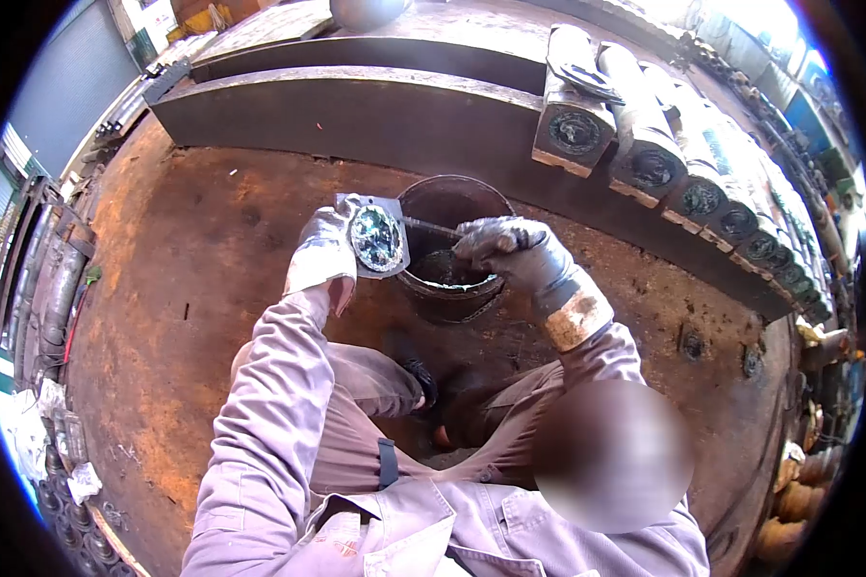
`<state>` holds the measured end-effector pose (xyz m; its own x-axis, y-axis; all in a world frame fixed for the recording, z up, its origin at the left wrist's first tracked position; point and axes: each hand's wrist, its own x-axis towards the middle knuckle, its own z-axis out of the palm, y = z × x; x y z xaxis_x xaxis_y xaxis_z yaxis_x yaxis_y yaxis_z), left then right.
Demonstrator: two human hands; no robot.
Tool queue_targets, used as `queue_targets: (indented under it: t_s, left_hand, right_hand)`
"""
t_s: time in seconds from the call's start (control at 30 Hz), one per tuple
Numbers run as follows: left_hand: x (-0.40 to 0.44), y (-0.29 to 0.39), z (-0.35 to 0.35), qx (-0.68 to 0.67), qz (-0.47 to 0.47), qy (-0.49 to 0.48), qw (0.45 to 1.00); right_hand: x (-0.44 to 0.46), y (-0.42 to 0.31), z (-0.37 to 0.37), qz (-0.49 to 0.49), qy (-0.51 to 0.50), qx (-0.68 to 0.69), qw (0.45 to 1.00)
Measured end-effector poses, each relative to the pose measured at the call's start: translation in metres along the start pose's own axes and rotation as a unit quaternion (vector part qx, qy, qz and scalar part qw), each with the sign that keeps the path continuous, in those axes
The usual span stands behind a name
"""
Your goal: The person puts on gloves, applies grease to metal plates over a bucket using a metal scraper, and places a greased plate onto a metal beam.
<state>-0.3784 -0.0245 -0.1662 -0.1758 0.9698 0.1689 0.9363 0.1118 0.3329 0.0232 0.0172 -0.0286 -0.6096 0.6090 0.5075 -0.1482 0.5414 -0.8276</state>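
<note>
My gloved left hand (323,246) grips a square grey metal plate (394,207) by its left side. A round area on the plate's face is smeared with shiny dark green and whitish matter (377,240). In my gloved right hand (522,250) is a thin rod-like tool (433,228), its far end reaching the plate's right edge. Whether its tip touches the smeared area I cannot tell. Both hands are above a dark round bucket (452,306), which stands on the floor with pale residue along its near rim.
A long dark steel beam (356,111) crosses behind the bucket. Several heavy bars with round, greenish smeared ends (575,130) lie in a row at the right. Pipes and metal parts (58,279) are stacked at the left, on the rusty brown floor (164,385).
</note>
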Motion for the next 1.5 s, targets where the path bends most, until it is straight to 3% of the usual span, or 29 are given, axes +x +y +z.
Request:
queue_targets:
  t_s: [0.27, 0.5, 0.6, 0.7, 0.83, 0.93, 0.97, 1.0, 1.03, 1.07, 1.1, 1.13, 1.2, 1.27, 1.43, 1.47, 1.5]
  left_hand:
    - [-0.016, 0.027, -0.007, -0.077, -0.049, 0.019, 0.996]
    - [-0.038, 0.027, -0.001, -0.12, -0.055, 0.021, 0.991]
    - [-0.045, 0.027, 0.0, -0.133, -0.056, 0.02, 0.989]
    - [-0.046, 0.029, -0.001, -0.143, -0.052, 0.013, 0.988]
    - [-0.043, 0.039, -0.011, -0.139, -0.057, -0.045, 0.988]
    - [-0.043, 0.052, -0.024, -0.189, -0.083, -0.082, 0.975]
    - [-0.042, 0.057, -0.026, -0.172, -0.092, -0.1, 0.976]
    - [-0.038, 0.051, -0.015, -0.172, -0.095, -0.109, 0.974]
    - [-0.033, 0.045, -0.003, -0.173, -0.097, -0.119, 0.973]
    - [-0.029, 0.039, 0.009, -0.173, -0.1, -0.128, 0.971]
    - [-0.021, 0.016, 0.048, -0.106, -0.065, -0.128, 0.984]
    - [-0.017, 0.0, 0.072, -0.038, -0.029, -0.127, 0.991]
    - [-0.019, -0.002, 0.073, -0.039, -0.035, -0.13, 0.99]
    - [-0.019, 0.026, 0.036, -0.025, -0.043, -0.125, 0.991]
    - [0.004, 0.076, -0.026, 0.084, -0.055, -0.07, 0.993]
    - [0.007, 0.081, -0.033, 0.102, -0.057, -0.055, 0.992]
    - [0.009, 0.084, -0.038, 0.115, -0.059, -0.04, 0.991]
  right_hand:
    - [-0.019, -0.008, 0.052, 0.15, -0.019, -0.122, 0.981]
    - [-0.028, 0.006, 0.079, 0.119, -0.003, -0.212, 0.97]
    - [-0.024, -0.01, 0.083, 0.153, -0.016, -0.223, 0.962]
    - [-0.031, 0.017, 0.089, 0.168, -0.058, -0.188, 0.966]
    - [-0.054, 0.097, 0.106, 0.201, 0.001, -0.134, 0.97]
    - [-0.054, 0.106, 0.108, 0.208, -0.021, -0.172, 0.963]
    - [-0.043, 0.088, 0.106, 0.353, 0.061, 0.05, 0.932]
    - [-0.033, 0.076, 0.105, 0.437, 0.121, 0.244, 0.857]
    - [-0.023, 0.064, 0.105, 0.501, 0.218, 0.408, 0.732]
    - [-0.028, 0.073, 0.106, 0.502, 0.217, 0.405, 0.733]
    - [-0.037, 0.091, 0.107, 0.42, 0.153, 0.249, 0.859]
    - [-0.041, 0.098, 0.106, 0.371, 0.112, 0.167, 0.907]
    - [-0.045, 0.106, 0.101, 0.27, 0.044, -0.027, 0.961]
    - [-0.041, 0.108, 0.099, 0.22, 0.005, -0.135, 0.966]
    - [-0.019, 0.112, 0.091, 0.204, 0.047, -0.055, 0.976]
    - [-0.016, 0.087, 0.08, 0.125, 0.014, -0.22, 0.967]
    - [-0.012, 0.062, 0.069, 0.042, 0.008, -0.384, 0.922]
